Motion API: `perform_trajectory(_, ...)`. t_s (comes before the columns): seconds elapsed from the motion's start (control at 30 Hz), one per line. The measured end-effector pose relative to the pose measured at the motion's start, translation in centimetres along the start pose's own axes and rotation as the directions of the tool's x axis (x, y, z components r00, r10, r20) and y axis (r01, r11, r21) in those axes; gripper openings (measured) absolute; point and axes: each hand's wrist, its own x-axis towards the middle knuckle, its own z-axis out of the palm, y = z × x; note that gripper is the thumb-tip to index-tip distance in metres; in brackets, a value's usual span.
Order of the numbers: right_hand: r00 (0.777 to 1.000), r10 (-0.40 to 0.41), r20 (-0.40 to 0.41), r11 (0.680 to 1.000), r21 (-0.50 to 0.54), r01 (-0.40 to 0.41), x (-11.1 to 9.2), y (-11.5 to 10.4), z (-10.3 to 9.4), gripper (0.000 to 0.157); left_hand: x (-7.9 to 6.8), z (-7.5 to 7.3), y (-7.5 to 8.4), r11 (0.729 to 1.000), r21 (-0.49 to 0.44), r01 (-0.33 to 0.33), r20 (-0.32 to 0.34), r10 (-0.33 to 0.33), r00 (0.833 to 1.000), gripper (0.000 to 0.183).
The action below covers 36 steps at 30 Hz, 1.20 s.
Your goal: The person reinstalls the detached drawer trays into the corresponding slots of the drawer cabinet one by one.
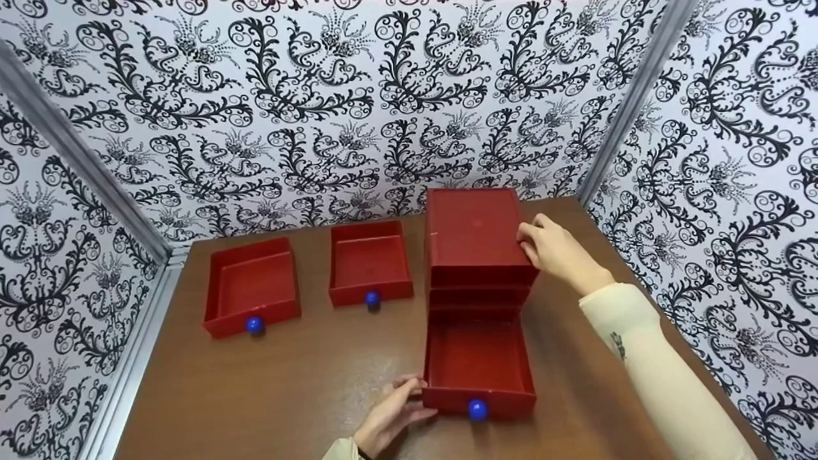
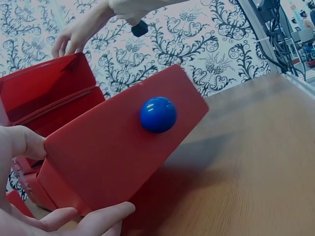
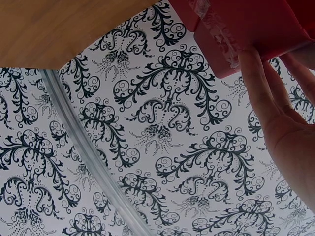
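Note:
A red cabinet (image 1: 476,223) stands at the back right with two vacant slots above its lowest level. From that level a red drawer (image 1: 476,358) with a blue ball knob (image 1: 477,409) extends toward the front. My left hand (image 1: 393,412) grips this drawer's front left corner; the left wrist view shows the thumb at the upper edge and fingers below the drawer front (image 2: 123,142). My right hand (image 1: 556,249) rests against the cabinet's upper right side. In the right wrist view its fingers (image 3: 256,81) lie along the red side wall, beside a strip of clear tape.
Two more red drawers lie on the brown table (image 1: 287,390): one at the far left (image 1: 252,287), another (image 1: 370,262) left of the cabinet. Each has a blue knob facing forward. Patterned walls (image 1: 319,96) with metal frame posts border the table's back and sides.

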Motion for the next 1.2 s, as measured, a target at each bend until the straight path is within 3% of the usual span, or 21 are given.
perform_trajectory(0.27,1.0,-0.002,0.012,1.0,0.007,0.001,0.0,-0.1,0.3,0.006,0.7,0.8,-0.4,1.0,-0.003,-0.029,-0.029,0.029,0.999,0.03)
perform_trajectory(0.47,0.999,-0.02,-0.026,1.0,-0.002,0.02,-0.2,0.0,0.3,0.003,1.6,1.3,-0.3,1.0,0.013,-0.018,-0.061,0.019,0.998,0.041)
perform_trajectory(0.83,0.997,-0.032,-0.064,0.999,0.008,0.032,-0.3,0.0,0.4,0.006,2.3,1.5,-0.4,0.999,0.026,-0.032,-0.056,0.034,0.998,0.038)
perform_trajectory(1.2,0.996,-0.03,-0.082,0.999,0.016,0.032,-0.3,0.2,0.4,0.005,3.0,1.7,-0.5,0.998,0.003,-0.061,-0.062,0.062,0.996,0.049)
